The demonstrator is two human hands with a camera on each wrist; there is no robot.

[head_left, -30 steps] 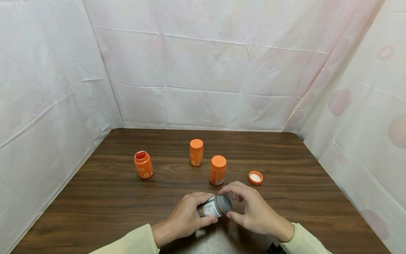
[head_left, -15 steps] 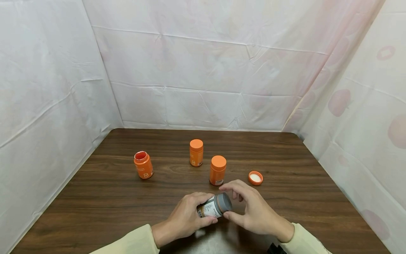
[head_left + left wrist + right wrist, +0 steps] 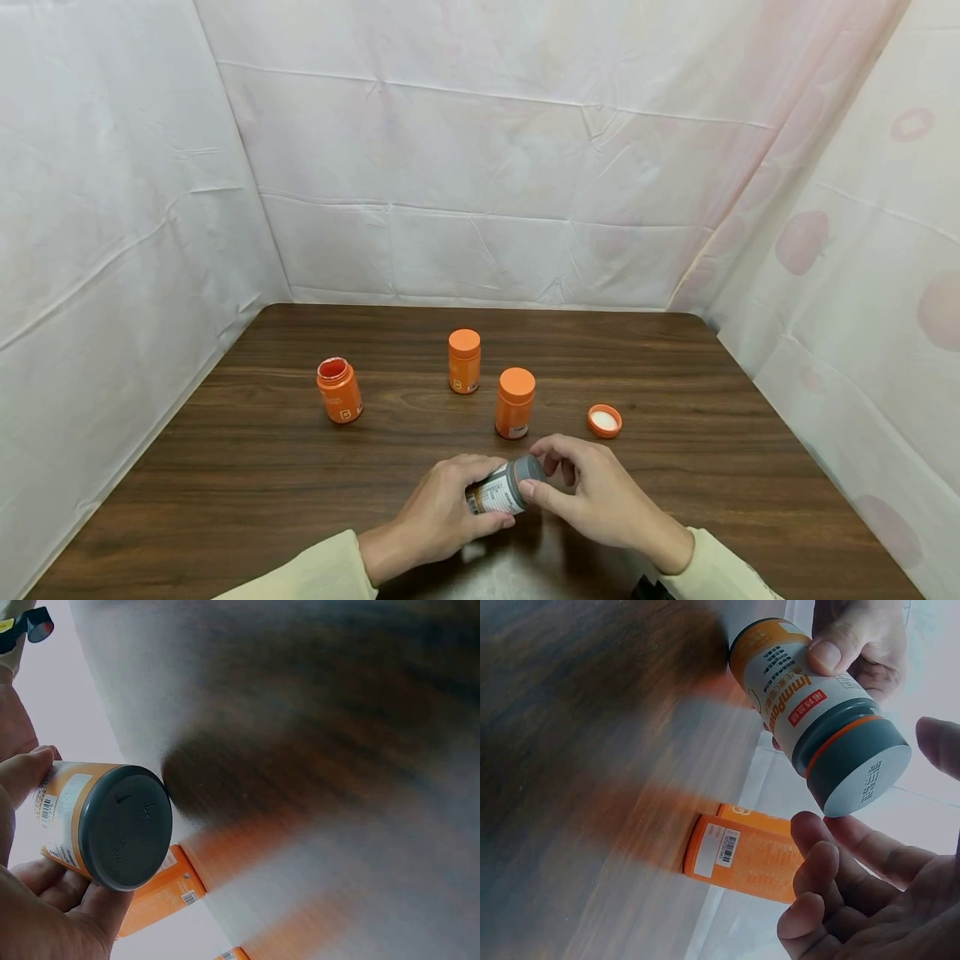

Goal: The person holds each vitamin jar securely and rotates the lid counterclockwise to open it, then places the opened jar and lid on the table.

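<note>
My left hand (image 3: 441, 507) grips a tilted pill bottle (image 3: 495, 493) by its body, low over the front of the table. It has a white and orange label and a dark grey base (image 3: 126, 829). A grey screw cap (image 3: 859, 769) sits on its neck, with a thin orange ring below. Around that cap hover the loosely bent fingers of my right hand (image 3: 603, 493). In the right wrist view a fingertip is at the cap's edge, while the thumb (image 3: 939, 744) stands apart from it.
Two capped orange bottles stand beyond my hands, one nearer (image 3: 515, 404) and one farther (image 3: 464, 362). To the left is an uncapped orange bottle (image 3: 340, 392). An orange lid (image 3: 604, 421) lies inside-up at the right. Pale cloth (image 3: 480, 167) borders the wooden table (image 3: 240, 467).
My right hand's fingers have shifted around the cap, the index finger drawing away and the thumb moving across its near side. My left hand and the bottle body stay in place.
</note>
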